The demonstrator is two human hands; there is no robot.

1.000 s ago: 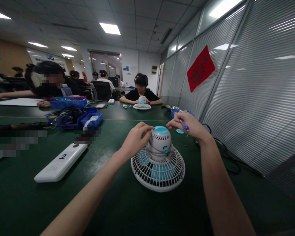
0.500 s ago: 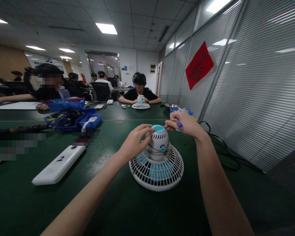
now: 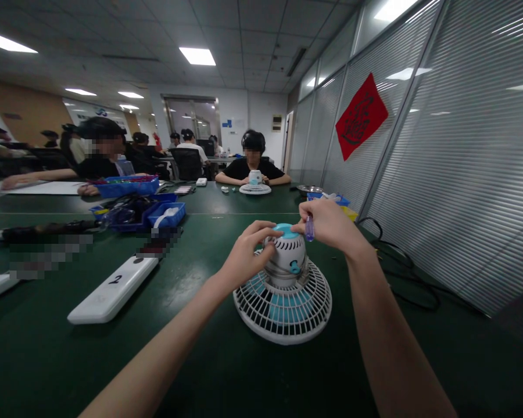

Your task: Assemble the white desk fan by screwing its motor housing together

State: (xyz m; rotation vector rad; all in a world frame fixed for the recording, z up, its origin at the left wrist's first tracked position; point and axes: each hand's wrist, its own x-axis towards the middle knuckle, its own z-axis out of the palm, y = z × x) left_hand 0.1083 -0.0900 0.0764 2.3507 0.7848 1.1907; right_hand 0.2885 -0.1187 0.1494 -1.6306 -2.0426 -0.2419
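A white fan [image 3: 283,316] with light-blue blades lies grille down in front of me. Its rounded motor housing [image 3: 283,266] points up, with a blue knob [image 3: 295,267] on the side. On top sits a light-blue round cap [image 3: 287,230]. My left hand [image 3: 250,251] grips the housing from the left, thumb on its side and fingertips on the cap. In my right hand [image 3: 325,223] is a screwdriver [image 3: 309,229] with a clear purple handle; its shaft is hidden. A right fingertip reaches the cap's right edge.
Blue bins [image 3: 168,215] with cables and parts stand at the left, behind a white device marked 2 [image 3: 113,290]. Black cables [image 3: 412,273] lie along the right edge. Across the table a person [image 3: 253,162] handles a similar fan [image 3: 255,186].
My right hand has come closer to the cap, with a finger now at its edge. The screwdriver handle has swung from slanted to nearly upright. My left hand stays on the fan.
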